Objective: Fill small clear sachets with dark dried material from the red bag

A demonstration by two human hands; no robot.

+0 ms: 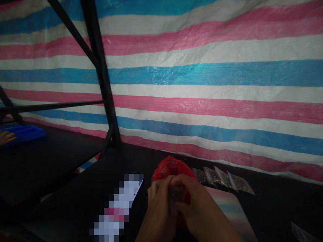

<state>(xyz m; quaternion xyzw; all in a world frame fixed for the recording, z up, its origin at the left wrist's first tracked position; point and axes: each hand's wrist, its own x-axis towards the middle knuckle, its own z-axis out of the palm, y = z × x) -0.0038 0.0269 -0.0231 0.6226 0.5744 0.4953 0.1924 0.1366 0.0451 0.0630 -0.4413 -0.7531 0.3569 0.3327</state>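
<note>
Where our two hands meet low in the middle of the view, they close together on a small clear packet (176,196) with dark contents, pinched between them just in front of a red plastic bag (171,169). Our left hand (157,210) curls its fingers in from the left, our right hand (195,208) wraps over from the right, and the two touch over the packet, so neither is nearer than the other. Both are closed on it; how tightly, we cannot tell in the dim light. The packet seems to stand with its long side running up and down between the thumbs, though most of it is hidden.

The red bag lies directly beyond the hands, touching or nearly touching the packet. To its right, a row of similar small packets (224,179) lies flat on the dark tabletop (277,205), fanning away toward the striped tarpaulin (202,84). Far left, another person's hand (6,137) rests on something blue (25,132), well apart from us.
</note>
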